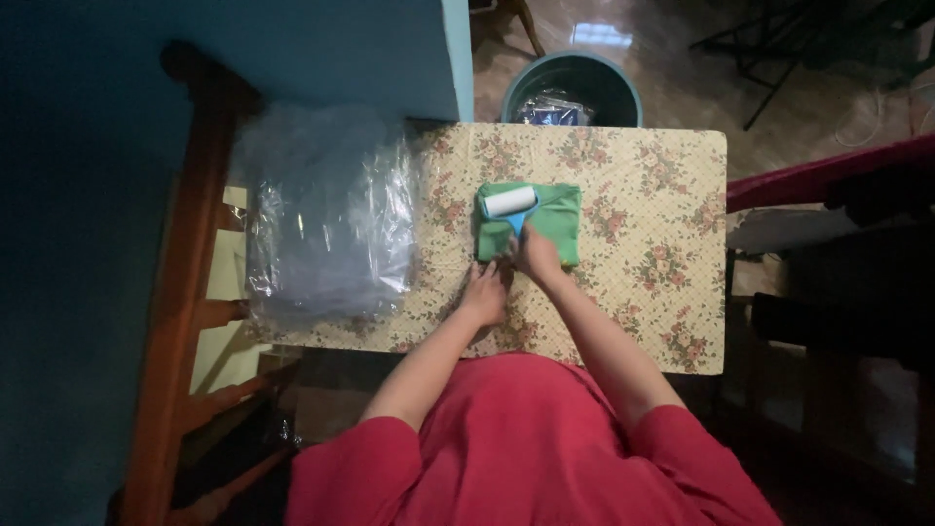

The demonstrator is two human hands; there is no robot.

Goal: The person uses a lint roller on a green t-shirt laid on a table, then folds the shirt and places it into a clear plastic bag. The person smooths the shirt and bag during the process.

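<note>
A folded green cloth (555,222) lies on a table with a floral covering (662,234). On the cloth's far left part rests a lint roller (509,202) with a white roll and a blue handle. My right hand (538,255) is shut on that handle at the cloth's near edge. My left hand (484,292) lies flat on the table just below the cloth's near left corner, fingers touching its edge.
A stack of clear plastic bags (326,214) covers the table's left end. A round teal bin (575,88) with a plastic packet inside stands beyond the far edge. A wooden chair frame (185,292) is on the left, dark furniture on the right.
</note>
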